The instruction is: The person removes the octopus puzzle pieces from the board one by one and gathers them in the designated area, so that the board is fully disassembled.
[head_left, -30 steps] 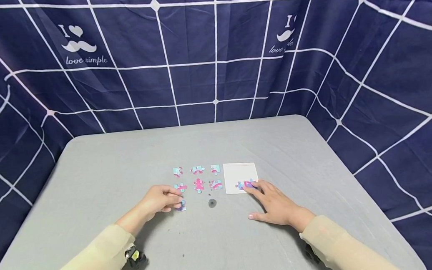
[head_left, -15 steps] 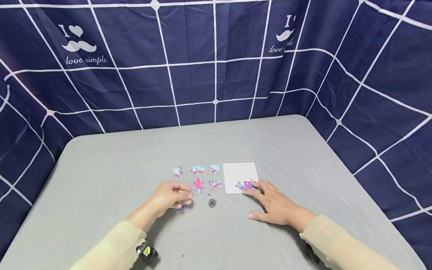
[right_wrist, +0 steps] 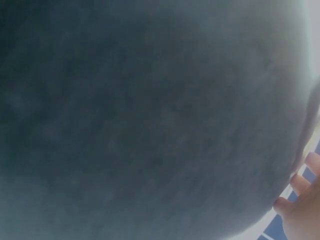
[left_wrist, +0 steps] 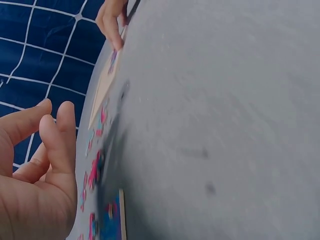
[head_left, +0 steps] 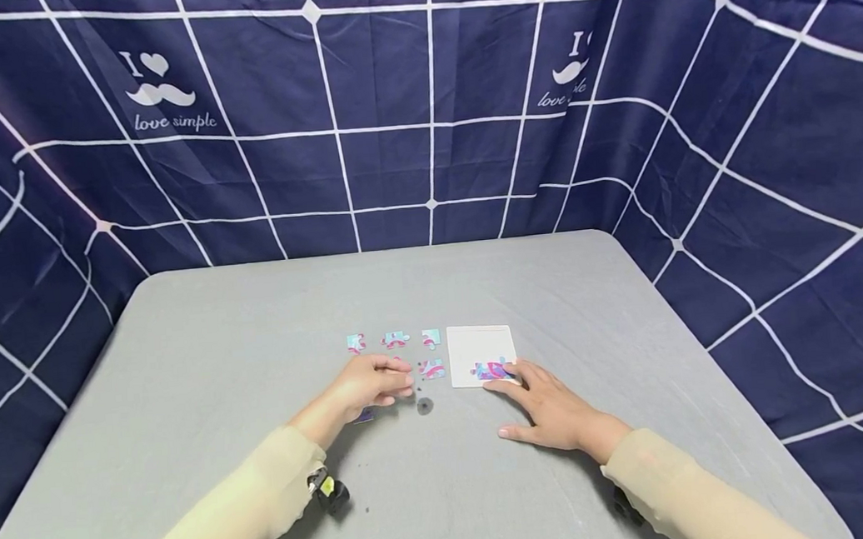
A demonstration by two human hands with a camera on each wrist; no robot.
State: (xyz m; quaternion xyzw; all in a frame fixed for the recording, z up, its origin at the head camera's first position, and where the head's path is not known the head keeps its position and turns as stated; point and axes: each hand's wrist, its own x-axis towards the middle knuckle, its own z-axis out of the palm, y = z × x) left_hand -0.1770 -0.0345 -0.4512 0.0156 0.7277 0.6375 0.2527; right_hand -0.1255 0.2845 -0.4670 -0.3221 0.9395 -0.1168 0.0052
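Observation:
My left hand [head_left: 368,384] hovers over the loose jigsaw pieces in the head view, its fingers loosely bent. Nothing shows between thumb and fingers in the left wrist view, where the hand [left_wrist: 42,165] is raised above the table. It hides part of the middle row; a purple-blue piece [head_left: 364,416] peeks out beneath it. My right hand [head_left: 554,403] has its fingertips on joined purple and pink jigsaw pieces [head_left: 489,371] at the near side of the white square tray [head_left: 474,342]. Those fingers are spread, the thumb apart on the table side.
Along the back row lie jigsaw pieces at left [head_left: 356,342], middle [head_left: 395,339] and right [head_left: 431,338]. Another pink and blue piece [head_left: 433,369] sits left of the tray. A dark round spot [head_left: 425,406] marks the grey tablecloth [head_left: 447,485]. A blue checked curtain [head_left: 386,164] surrounds the table.
My left hand has moved right and slightly away from me, from the near-left piece across the middle of the loose pieces. The right hand stays on the tray.

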